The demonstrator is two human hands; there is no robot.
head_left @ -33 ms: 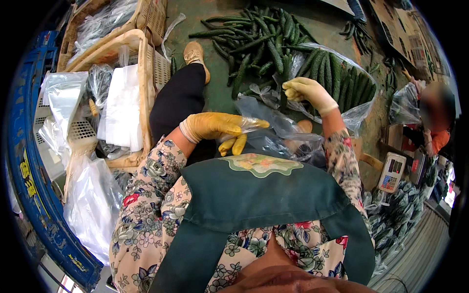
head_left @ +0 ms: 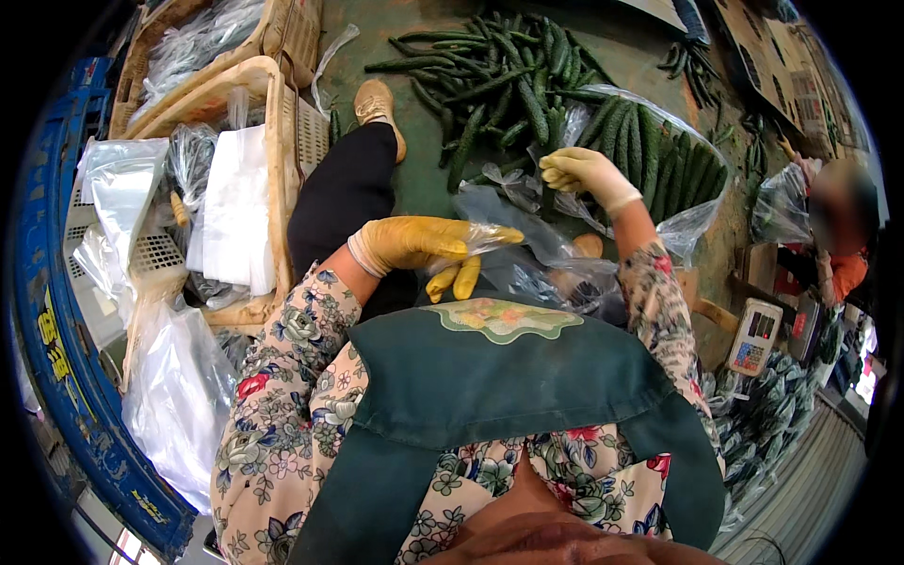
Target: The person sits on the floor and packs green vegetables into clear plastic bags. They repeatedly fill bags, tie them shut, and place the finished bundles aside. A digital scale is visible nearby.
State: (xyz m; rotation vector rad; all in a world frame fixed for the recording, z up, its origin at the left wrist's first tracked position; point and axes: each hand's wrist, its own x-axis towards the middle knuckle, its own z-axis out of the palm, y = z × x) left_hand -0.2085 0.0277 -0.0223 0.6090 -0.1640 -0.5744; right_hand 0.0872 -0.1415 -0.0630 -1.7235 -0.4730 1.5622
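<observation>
My left hand (head_left: 414, 247), in a yellow glove, pinches the edge of a clear plastic bag (head_left: 513, 209) between thumb and forefinger; its lower fingers curl beneath. Opposite it, my right hand (head_left: 586, 177), in a paler glove, has its fingers pressed together at the bag's other side, where thin film shows by the fingertips. The bag hangs loosely between both hands above my lap. Just past my right hand, a wide clear bag (head_left: 692, 229) holds several dark green cucumbers (head_left: 650, 151) in a row. A loose heap of cucumbers (head_left: 513, 85) lies on the green floor ahead.
Plastic crates (head_left: 282, 169) with folded plastic bags (head_left: 235, 207) stand at my left, beside a blue metal frame (head_left: 47, 311). To the right are a scale with keypad (head_left: 755, 336), bagged greens (head_left: 777, 414) and another person in an orange sleeve (head_left: 847, 273).
My right hand has shifted very slightly to the left. My left hand has edged a little to the right.
</observation>
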